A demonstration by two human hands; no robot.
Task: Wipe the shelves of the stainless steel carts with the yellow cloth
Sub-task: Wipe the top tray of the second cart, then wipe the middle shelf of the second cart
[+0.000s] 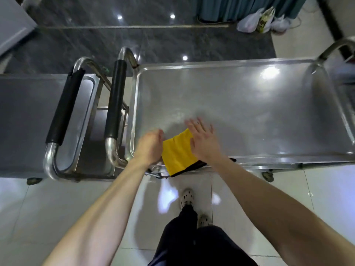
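A folded yellow cloth (177,152) with a dark underside lies at the near left corner of a stainless steel cart's top shelf (240,104), overhanging the front rim. My left hand (148,145) is curled at the cloth's left edge, fingers closed on that edge. My right hand (203,141) lies flat with fingers spread on the cloth's right side. A second steel cart (28,116) stands to the left.
Black-padded push handles (115,100) of both carts stand side by side between the two shelves. The right cart's other handle (336,48) rises at far right. Plastic bags (259,22) sit on the floor beyond. My feet (187,198) stand on glossy tiles.
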